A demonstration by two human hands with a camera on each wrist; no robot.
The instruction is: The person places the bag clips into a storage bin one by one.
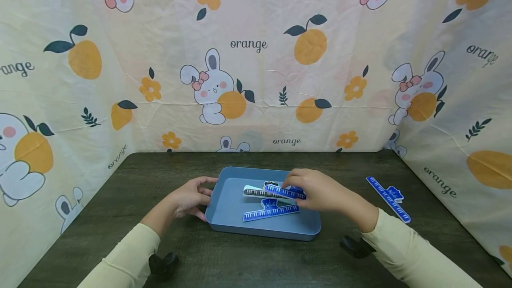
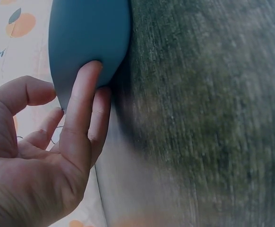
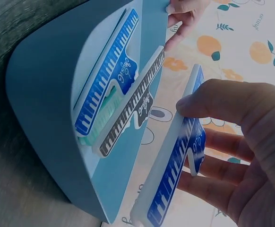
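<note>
A blue-grey tray (image 1: 224, 223) stands on the table. My left hand (image 1: 190, 199) touches the outside of its left end with spread fingers, thumb nearer the front. My right hand (image 1: 318, 189) pinches a blue piano-key clip (image 3: 175, 158) above the tray's right half, thumb on one side and fingers on the other. Inside the tray lie another blue piano-key clip (image 1: 272, 212), a black-and-white piano-key clip (image 1: 256, 193) and a pale green clip (image 3: 107, 113), mostly hidden beneath it. The clips carry a tab lettered "Music".
One more blue piano-key clip (image 1: 388, 199) lies on the dark wooden table (image 1: 248, 261), right of the tray. A cloth printed with rabbits and oranges (image 1: 264, 79) hangs behind and at both sides.
</note>
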